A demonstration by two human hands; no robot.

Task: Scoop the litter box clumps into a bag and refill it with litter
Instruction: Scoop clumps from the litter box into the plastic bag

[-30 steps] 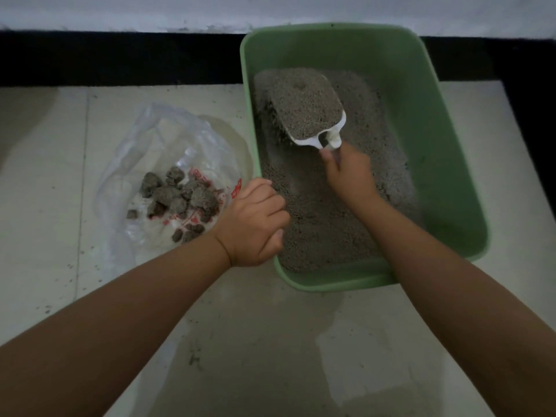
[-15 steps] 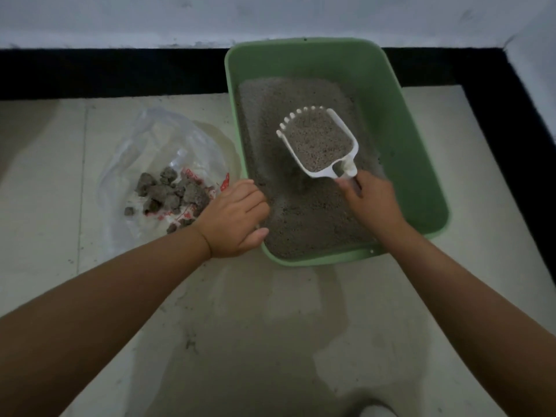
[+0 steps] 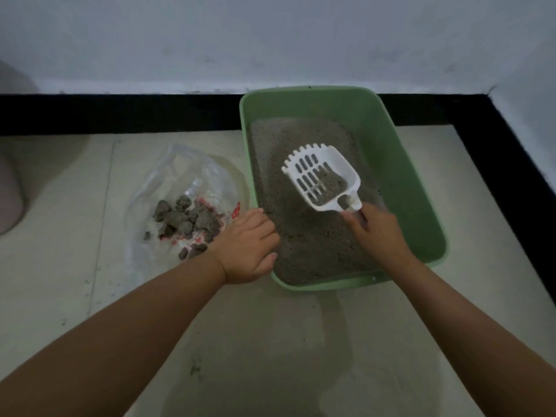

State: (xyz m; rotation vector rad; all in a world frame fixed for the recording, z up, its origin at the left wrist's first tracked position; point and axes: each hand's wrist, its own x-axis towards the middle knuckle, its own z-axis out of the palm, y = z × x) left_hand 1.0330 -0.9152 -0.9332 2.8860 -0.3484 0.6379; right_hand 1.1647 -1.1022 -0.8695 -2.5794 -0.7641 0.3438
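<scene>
Pale floor (image 3: 90,206) beneath; our right hand (image 3: 377,233) grips the scoop (image 3: 323,176) (nearly sifted) over the litter box (image 3: 421,182); left hand (image 3: 248,246) curls over its rim; clumps (image 3: 186,219) in the bag (image 3: 180,164) beside.

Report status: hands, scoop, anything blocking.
Right hand grips scoop above litter, nearly sifted empty. Left hand grips box rim. Clumps in bag. Nothing blocking.

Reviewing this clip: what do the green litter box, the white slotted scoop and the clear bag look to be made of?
Green litter box: apparently moulded plastic, smooth matte walls, rounded rim. White slotted scoop, held by the right hand: likely rigid plastic, with cut slots and a toothed edge. Clear bag: thin plastic film, crinkled and glossy, red print, grey clumps showing through.
</scene>
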